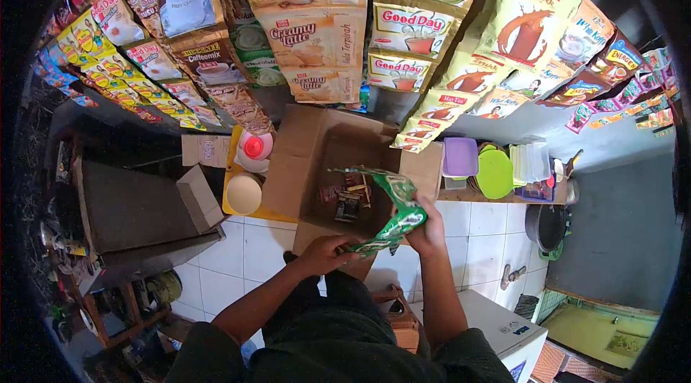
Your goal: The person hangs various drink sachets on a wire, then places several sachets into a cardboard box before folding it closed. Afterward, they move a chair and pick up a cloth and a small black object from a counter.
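A strip of green drink sachets (398, 222) is stretched between my two hands, bent in a curve with its upper end hanging over an opened cardboard box (289, 156). My left hand (325, 255) pinches its lower left end near the box's front flap. On the other side, my right hand (429, 228) grips the strip around its middle; some fingers are hidden behind the green packaging. Several small brown, red and dark sachets (348, 204) lie loose on the bottom of the box.
Strips of coffee sachets (314, 37) and tea sachets (533, 12) hang overhead. A pink-lidded container (256, 145) stands left of the box, with a round beige lid (244, 193) nearby. Purple containers (461, 158) and a green plate (494, 174) sit to the right. Below is a white appliance (489, 329).
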